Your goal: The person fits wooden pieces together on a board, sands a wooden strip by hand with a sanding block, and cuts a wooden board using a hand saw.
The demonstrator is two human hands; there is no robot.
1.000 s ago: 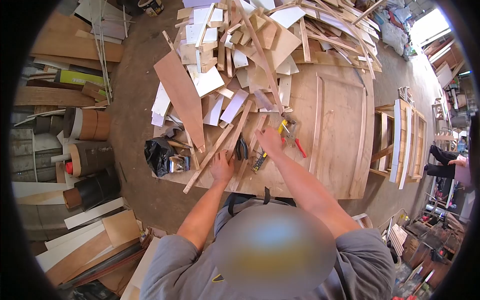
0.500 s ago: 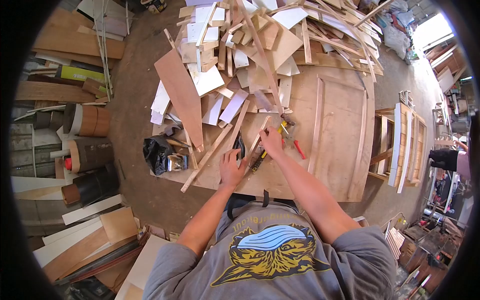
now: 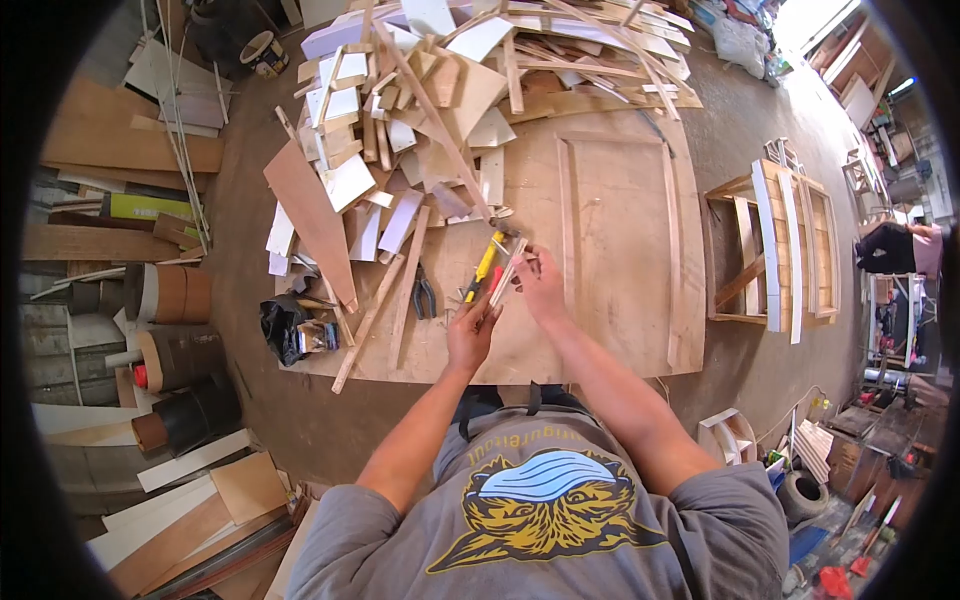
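Observation:
Both hands are on a thin wooden strip (image 3: 508, 270) that slants up above the near part of the worktable. My left hand (image 3: 472, 335) is closed around its lower end. The fingers of my right hand (image 3: 542, 284) pinch it near the upper end. Just left of the strip lies a hammer (image 3: 484, 266) with a yellow and black handle. Something red (image 3: 496, 280) shows partly behind the strip. Dark-handled pliers (image 3: 424, 293) lie on the board to the left of my hands.
Wood offcuts (image 3: 440, 90) are heaped at the table's far side. A black plastic bag (image 3: 284, 328) sits at the left edge, near long wooden strips (image 3: 374, 320). A rectangular frame outline (image 3: 568, 215) lies at right. Beyond it stands a slatted wooden piece (image 3: 800, 250).
The view has swung right, so the table appears farther left. The strip is now raised and more tilted between my hands. My left hand has moved closer to my right.

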